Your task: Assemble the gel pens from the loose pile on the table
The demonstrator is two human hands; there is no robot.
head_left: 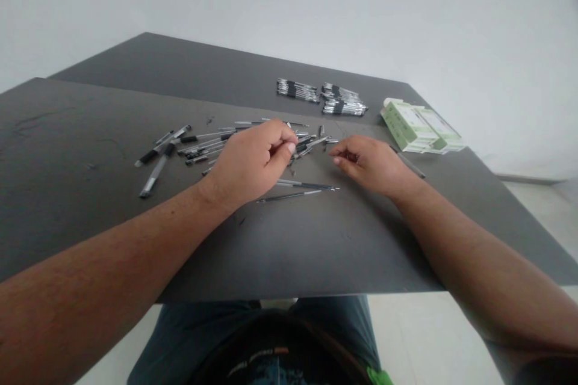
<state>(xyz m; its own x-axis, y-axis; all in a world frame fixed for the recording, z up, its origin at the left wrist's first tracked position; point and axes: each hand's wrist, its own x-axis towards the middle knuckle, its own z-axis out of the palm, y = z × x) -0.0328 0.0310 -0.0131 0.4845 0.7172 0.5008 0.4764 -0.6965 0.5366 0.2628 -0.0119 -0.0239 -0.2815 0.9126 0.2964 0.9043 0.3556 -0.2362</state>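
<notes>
My left hand (255,159) is closed above a loose pile of pen parts, its thumb and forefinger pinched together. What it holds, if anything, is hidden behind the fingers. My right hand (372,163) hovers just to the right of the pile. Its fingers are bent, with a small gap between thumb and forefinger and nothing visible in it. Clear pen barrels with black grips (212,145) lie left of and under my left hand. Thin dark ink refills (289,195) rest on the table nearer to me. Small pen pieces (321,131) are scattered between the two hands.
Bundles of pens (298,90) and further pens (343,102) lie on the back table. Green and white boxes (419,126) stand at the right. Thicker pens (158,169) lie at the left of the grey table (289,252). A dark stick (412,165) is behind my right wrist.
</notes>
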